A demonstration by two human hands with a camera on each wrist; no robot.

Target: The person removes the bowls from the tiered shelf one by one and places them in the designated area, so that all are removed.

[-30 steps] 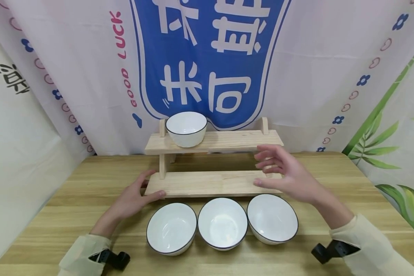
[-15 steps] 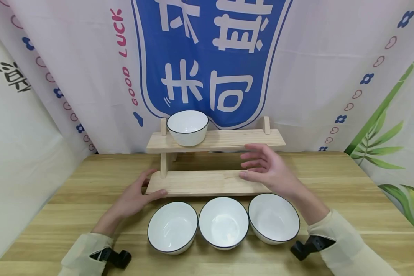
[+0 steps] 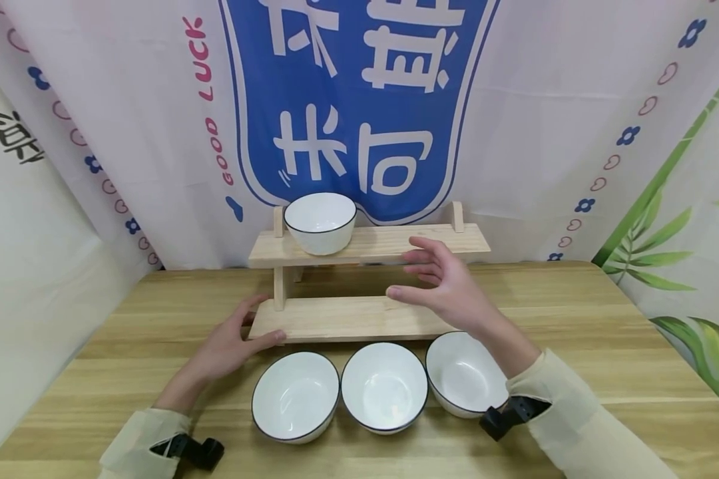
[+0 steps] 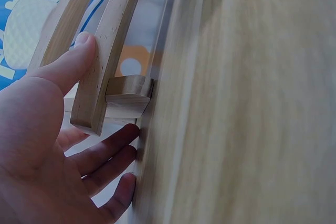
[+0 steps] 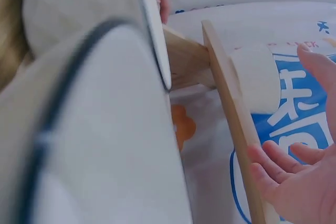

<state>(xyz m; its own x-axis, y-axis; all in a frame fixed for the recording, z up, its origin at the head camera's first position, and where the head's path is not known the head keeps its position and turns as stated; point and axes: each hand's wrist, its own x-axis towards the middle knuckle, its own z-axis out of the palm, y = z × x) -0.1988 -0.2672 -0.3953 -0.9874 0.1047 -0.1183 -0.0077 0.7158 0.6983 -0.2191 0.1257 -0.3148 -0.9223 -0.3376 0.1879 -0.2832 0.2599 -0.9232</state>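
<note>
A two-tier wooden shelf (image 3: 347, 318) stands on the table. My left hand (image 3: 224, 346) holds its lower board at the left end; in the left wrist view the thumb (image 4: 79, 56) lies against the board and several fingers reach down beside it near the tabletop. My right hand (image 3: 449, 283) is in front of the upper tier, right of its middle, fingers spread and nothing held. A white bowl (image 3: 320, 225) with a dark rim sits on the upper tier at the left. Three matching bowls, left (image 3: 295, 398), middle (image 3: 385, 388) and right (image 3: 461, 372), stand before the shelf, the right one partly hidden by my right forearm.
A printed cloth (image 3: 533, 133) hangs close behind the shelf. More patterned cloth (image 3: 42, 219) flanks the wood-grain table (image 3: 581, 319). Low wooden uprights (image 3: 457, 217) rise at the back of the upper tier.
My right hand has moved left along the shelf from its right end, and its forearm now covers part of the right bowl. My left hand stays on the shelf's end.
</note>
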